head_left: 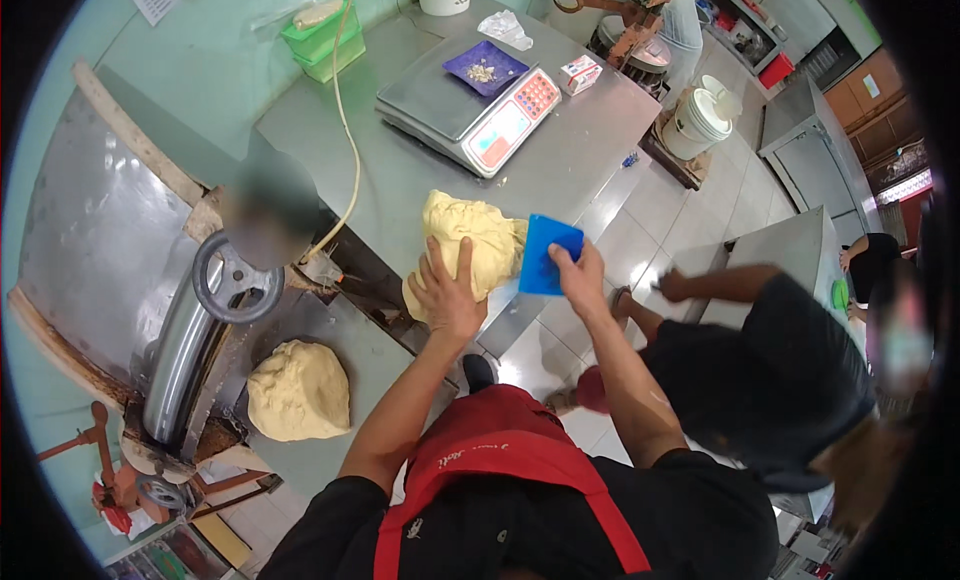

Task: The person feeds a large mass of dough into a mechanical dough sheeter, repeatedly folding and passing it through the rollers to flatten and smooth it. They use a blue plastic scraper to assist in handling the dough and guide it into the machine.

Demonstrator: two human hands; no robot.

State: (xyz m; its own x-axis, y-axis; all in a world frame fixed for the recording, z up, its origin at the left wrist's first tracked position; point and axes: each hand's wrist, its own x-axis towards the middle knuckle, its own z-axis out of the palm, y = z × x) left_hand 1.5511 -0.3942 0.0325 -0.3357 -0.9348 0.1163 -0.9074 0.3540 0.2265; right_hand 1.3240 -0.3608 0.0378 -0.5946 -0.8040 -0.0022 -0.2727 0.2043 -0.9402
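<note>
A large lump of pale yellow dough [470, 242] sits at the front edge of the steel table. On its near left side rests my left hand [448, 292], open, with the fingers spread over the surface. My right hand [582, 275] is closed around a blue dough scraper [545, 255], held upright just right of the dough. A ragged bit of dough reaches toward the scraper's left edge; whether they touch, I cannot tell. Another lump of dough [298, 390] lies to the left, below the roller of a dough sheeter [185, 350].
Behind the dough stands a digital scale [430, 90] bearing a purple tray [510, 65] with pale crumbs. A steel table [390, 170] supports them, with green containers [325, 45] at the back left. A hose [340, 100] hangs down. Another person [760, 360] bends close on my right.
</note>
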